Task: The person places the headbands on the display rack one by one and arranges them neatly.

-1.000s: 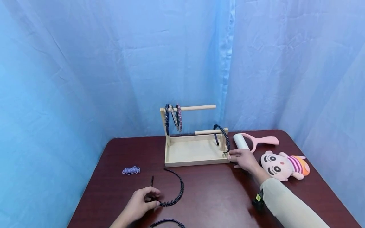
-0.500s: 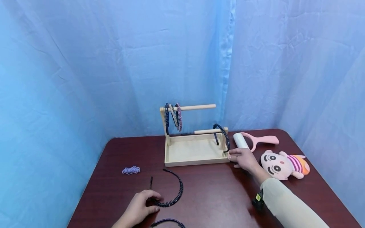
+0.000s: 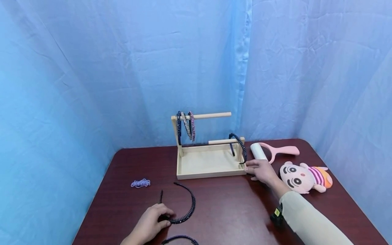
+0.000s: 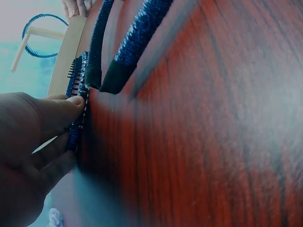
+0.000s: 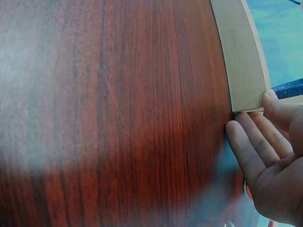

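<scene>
My left hand pinches a dark toothed headband that lies on the table, its ends toward the rack. In the left wrist view, thumb and fingers grip this headband by its side. A second dark headband, partly cut off, lies nearer me; its glittery ends show in the left wrist view. My right hand touches the right front corner of a wooden headband rack. In the right wrist view, the thumb rests on the tray's edge and the fingers extend against its end.
Three headbands hang on the upper rod, and a dark one hangs on the lower rod. A purple cord bundle lies left. A lint roller and a plush doll lie right. Blue curtains surround the table.
My left hand has shifted its hold slightly along the headband, and the headband has slid a little to the left. My right hand stays at the rack's corner.
</scene>
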`<state>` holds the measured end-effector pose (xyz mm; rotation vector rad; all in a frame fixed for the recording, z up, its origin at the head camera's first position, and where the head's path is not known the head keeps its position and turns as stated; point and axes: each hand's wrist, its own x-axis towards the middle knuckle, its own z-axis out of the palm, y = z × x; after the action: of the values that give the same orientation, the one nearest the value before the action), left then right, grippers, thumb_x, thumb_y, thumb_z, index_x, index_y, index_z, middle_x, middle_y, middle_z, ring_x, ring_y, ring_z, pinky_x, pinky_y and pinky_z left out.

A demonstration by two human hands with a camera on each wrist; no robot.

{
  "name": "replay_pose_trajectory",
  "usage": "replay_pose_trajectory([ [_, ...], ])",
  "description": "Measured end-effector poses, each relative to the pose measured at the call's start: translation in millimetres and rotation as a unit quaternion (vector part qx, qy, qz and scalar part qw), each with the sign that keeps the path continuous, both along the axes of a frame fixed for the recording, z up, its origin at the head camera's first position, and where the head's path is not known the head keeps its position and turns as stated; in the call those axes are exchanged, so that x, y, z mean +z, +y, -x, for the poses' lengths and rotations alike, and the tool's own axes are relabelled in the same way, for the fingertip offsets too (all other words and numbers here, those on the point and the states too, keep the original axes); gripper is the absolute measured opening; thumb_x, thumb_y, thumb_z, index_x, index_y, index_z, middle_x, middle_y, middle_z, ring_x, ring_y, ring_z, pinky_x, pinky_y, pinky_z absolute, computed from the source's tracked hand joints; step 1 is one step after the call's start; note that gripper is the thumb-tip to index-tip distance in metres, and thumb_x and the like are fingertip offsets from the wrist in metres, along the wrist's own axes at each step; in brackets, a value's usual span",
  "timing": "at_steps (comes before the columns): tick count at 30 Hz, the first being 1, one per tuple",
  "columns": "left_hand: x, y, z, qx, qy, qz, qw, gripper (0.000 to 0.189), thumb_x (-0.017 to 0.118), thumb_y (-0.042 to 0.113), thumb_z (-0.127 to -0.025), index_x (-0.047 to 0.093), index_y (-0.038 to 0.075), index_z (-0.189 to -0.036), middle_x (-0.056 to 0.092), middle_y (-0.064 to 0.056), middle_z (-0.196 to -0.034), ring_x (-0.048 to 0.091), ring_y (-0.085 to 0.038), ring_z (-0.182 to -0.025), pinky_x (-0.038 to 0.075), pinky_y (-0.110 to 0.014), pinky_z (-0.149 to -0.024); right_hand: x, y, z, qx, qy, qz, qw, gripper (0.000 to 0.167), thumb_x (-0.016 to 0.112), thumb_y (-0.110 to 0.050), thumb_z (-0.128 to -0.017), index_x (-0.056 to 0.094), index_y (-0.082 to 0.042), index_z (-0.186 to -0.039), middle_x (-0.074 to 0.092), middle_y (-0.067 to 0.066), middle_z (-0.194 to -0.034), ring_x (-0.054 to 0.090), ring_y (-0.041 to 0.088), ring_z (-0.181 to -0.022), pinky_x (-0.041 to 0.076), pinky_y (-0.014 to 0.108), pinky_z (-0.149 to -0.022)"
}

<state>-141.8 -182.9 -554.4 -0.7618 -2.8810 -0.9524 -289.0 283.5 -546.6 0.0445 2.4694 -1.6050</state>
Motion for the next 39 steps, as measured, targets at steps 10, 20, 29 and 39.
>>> replay_pose_trajectory([
  [10, 0.2, 1.7, -2.0, -0.030, 0.051, 0.020, 0.9980, 0.023, 0.086, 0.009, -0.075, 0.082, 0.021, -0.094, 0.065, 0.016, -0.094, 0.060, -0.006, -0.093, 0.053, -0.028, -0.079, -1.5, 0, -1.6, 0.000, -0.001, -0.002, 1.0000, 0.041, 0.070, -0.009, -0.098, 0.061, 0.009, -0.134, 0.068, 0.029, -0.125, 0.071, 0.029, -0.103, 0.064, 0.043, -0.073],
  [20, 15.1, 3.3, -6.6, -0.021, 0.094, 0.005, 0.9953, 0.023, 0.086, 0.011, -0.079, 0.076, 0.025, -0.095, 0.067, 0.020, -0.094, 0.059, -0.002, -0.090, 0.053, -0.026, -0.076, -1.1, 0, -2.2, 0.000, 0.004, 0.003, 1.0000, 0.041, 0.070, -0.008, -0.097, 0.062, 0.009, -0.133, 0.068, 0.029, -0.125, 0.071, 0.031, -0.103, 0.064, 0.043, -0.073],
  [29, 29.6, 6.8, -9.8, 0.017, 0.093, -0.010, 0.9955, 0.024, 0.086, 0.012, -0.080, 0.073, 0.029, -0.093, 0.064, 0.022, -0.092, 0.058, 0.004, -0.078, 0.051, -0.019, -0.068, 1.0, 0, -2.1, 0.000, 0.005, 0.001, 1.0000, 0.042, 0.071, -0.010, -0.097, 0.062, 0.009, -0.134, 0.068, 0.029, -0.126, 0.072, 0.032, -0.104, 0.064, 0.044, -0.074],
  [39, 46.0, 16.3, -13.8, 0.025, 0.062, -0.064, 0.9957, 0.025, 0.084, 0.009, -0.083, 0.072, 0.027, -0.096, 0.063, 0.017, -0.091, 0.056, 0.005, -0.079, 0.055, -0.020, -0.068, -0.2, 0, -0.5, 0.001, 0.005, 0.005, 1.0000, 0.042, 0.071, -0.009, -0.097, 0.062, 0.009, -0.134, 0.068, 0.029, -0.126, 0.071, 0.030, -0.103, 0.064, 0.043, -0.073],
])
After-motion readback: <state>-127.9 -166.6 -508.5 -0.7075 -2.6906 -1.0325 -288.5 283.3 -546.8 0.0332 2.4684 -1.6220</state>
